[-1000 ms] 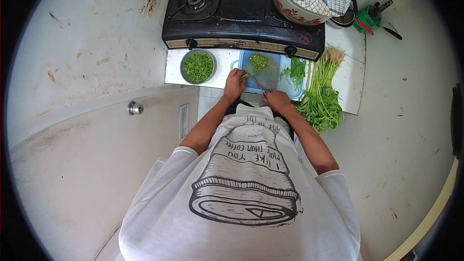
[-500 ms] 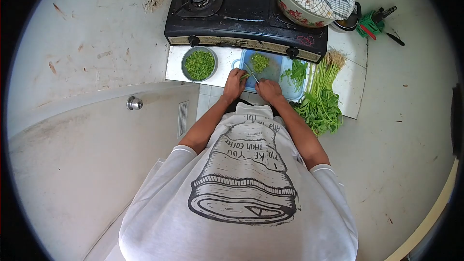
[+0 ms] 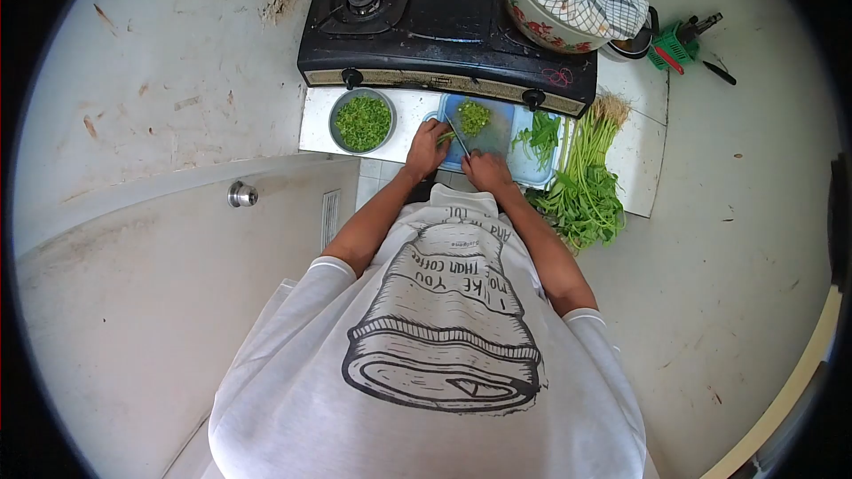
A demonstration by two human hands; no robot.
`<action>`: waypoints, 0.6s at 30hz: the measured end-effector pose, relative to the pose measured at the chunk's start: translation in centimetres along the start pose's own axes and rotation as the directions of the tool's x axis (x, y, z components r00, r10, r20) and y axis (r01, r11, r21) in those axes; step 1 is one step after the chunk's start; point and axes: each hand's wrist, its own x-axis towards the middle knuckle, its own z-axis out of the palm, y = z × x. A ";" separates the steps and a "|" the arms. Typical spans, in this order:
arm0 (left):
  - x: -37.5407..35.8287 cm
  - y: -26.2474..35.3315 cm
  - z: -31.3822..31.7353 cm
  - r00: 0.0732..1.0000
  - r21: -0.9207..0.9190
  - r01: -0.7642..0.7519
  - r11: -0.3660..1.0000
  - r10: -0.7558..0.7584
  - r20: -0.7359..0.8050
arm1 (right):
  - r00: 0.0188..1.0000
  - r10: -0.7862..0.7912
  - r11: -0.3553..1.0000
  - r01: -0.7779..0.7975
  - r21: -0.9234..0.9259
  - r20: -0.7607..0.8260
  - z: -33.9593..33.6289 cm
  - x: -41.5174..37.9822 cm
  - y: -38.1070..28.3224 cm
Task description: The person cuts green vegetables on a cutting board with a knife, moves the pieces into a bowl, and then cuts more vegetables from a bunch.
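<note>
A blue cutting board [image 3: 497,142] lies in front of the stove. My right hand [image 3: 486,170] is closed round the handle of a knife [image 3: 458,136], whose blade slants up and to the left over the board. My left hand [image 3: 429,145] pinches green stems [image 3: 445,136] at the board's left side, right beside the blade. Chopped greens [image 3: 474,117] sit in a small heap on the board, beyond the knife. Some leafy sprigs [image 3: 540,137] rest at the board's right end.
A round bowl [image 3: 362,121] of chopped greens stands on the left. A large leafy bunch with roots [image 3: 586,173] lies to the right. Behind is a black gas stove [image 3: 448,31] carrying a cloth-covered pot [image 3: 555,35]. A green basket [image 3: 673,46] with utensils is at far right.
The whole view has shifted slightly. Both hands stay at the board, with the knife still beside the stems and only a slight change in its angle.
</note>
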 end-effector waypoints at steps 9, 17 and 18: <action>-0.1 -0.1 0.0 0.999 -0.022 0.038 0.999 -0.038 -0.008 | 0.998 0.051 0.998 -0.050 0.030 -0.024 0.4 0.6 -0.8; -0.1 -0.2 0.4 0.999 -0.031 0.039 0.999 -0.040 -0.026 | 0.998 0.055 0.998 -0.055 0.009 -0.042 -0.3 0.9 -1.8; -0.2 -0.2 0.3 0.999 -0.037 0.041 0.998 -0.042 -0.027 | 0.998 0.048 0.999 -0.048 0.000 -0.028 -0.3 0.8 -1.8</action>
